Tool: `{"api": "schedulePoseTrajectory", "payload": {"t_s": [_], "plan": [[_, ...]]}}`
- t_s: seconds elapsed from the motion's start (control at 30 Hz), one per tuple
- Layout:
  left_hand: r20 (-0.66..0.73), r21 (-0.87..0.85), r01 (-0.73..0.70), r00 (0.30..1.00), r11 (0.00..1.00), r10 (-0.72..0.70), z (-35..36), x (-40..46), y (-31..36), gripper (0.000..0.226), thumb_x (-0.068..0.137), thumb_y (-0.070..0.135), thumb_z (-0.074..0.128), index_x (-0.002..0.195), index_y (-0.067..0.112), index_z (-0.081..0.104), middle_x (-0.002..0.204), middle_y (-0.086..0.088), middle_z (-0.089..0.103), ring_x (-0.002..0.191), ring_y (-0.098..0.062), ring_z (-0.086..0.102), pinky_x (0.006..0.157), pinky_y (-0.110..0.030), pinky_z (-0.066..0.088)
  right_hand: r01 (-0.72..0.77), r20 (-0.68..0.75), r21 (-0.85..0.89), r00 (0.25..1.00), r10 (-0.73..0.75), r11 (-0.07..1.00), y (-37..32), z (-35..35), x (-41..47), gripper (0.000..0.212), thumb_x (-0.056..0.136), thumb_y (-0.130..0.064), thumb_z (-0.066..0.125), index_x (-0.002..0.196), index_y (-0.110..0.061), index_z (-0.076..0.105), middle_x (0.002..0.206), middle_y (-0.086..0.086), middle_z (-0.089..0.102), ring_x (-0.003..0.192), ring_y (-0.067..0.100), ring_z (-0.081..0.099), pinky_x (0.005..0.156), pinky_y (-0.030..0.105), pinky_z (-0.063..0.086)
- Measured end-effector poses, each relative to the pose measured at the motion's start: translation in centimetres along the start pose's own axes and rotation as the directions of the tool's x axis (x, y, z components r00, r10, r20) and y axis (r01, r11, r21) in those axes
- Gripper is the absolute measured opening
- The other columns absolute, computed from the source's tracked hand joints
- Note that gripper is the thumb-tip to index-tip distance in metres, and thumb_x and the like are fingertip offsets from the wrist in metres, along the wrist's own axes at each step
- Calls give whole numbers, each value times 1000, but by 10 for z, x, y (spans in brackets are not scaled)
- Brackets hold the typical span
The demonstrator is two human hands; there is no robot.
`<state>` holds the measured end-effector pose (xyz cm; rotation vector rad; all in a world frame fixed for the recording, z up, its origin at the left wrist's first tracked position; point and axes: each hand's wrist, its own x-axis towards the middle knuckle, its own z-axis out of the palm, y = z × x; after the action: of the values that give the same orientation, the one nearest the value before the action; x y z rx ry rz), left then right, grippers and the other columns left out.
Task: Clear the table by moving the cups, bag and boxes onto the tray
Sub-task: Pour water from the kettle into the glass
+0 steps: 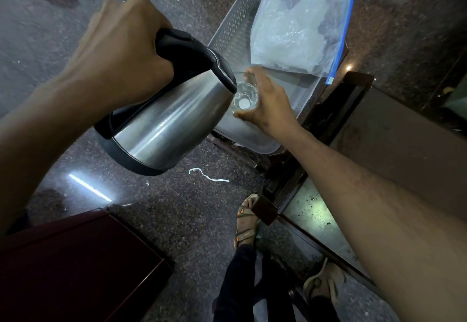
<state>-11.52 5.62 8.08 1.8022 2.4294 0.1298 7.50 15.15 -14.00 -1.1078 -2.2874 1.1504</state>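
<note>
Speckled dark granite floor (pixel 177 208) lay under everything. We had the pale perforated plastic tray (pixel 235 31) set far right on a dark frame, with the clear zip bag with a blue seal (pixel 298 28) already lying on it. Our left hand (pixel 121 51) gripped the steel kettle with a black handle (pixel 164 122), tipped towards the small clear glass cup (pixel 244 96), probably for pouring. Our right hand (pixel 267 104) curled around that cup, steadying it over the tray's near end.

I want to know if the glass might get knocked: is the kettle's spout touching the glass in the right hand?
Cannot tell. In the head view the kettle spout overlaps the rim of the glass held by the right hand, hiding any contact or gap.
</note>
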Motion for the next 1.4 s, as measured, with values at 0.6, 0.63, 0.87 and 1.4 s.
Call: {"api": "schedulePoseTrajectory", "payload": {"t_s": [0.6,0.63,0.87,1.4], "plan": [[11,26,5,1000,1000,-5,-1,4,3,6,74,3,67,70,7,65,54,-10,51,49,-19,48,48,-22,35,-14,-7,-1,1000,14,1000,1,0,0,94,62,-38,99,137,-28,42,136,-4,67,103,5,54,84,25,45],[11,25,7,1000,1000,-7,-2,4,3,6,74,3,66,70,7,64,54,-8,50,49,-18,47,48,-22,33,-14,-6,-1,1000,14,1000,1,0,0,94,62,-38,99,137,-29,42,137,-4,66,104,5,54,85,25,46],[18,13,10,1000,1000,-11,-1,2,4,9,73,2,63,69,10,63,53,-7,48,48,-20,47,48,-22,32,-10,-1,-13,1000,10,1000,0,-1,0,95,62,-38,99,137,-29,42,137,-6,66,107,10,60,88,28,50],[14,-31,-19,1000,999,20,-1,-7,-2,12,77,1,66,80,10,73,58,-6,56,53,-21,53,49,-25,39,-35,-8,-2,999,35,999,-6,1,-5,98,65,-34,98,145,-27,40,143,-2,61,124,19,60,98,29,47]]}}
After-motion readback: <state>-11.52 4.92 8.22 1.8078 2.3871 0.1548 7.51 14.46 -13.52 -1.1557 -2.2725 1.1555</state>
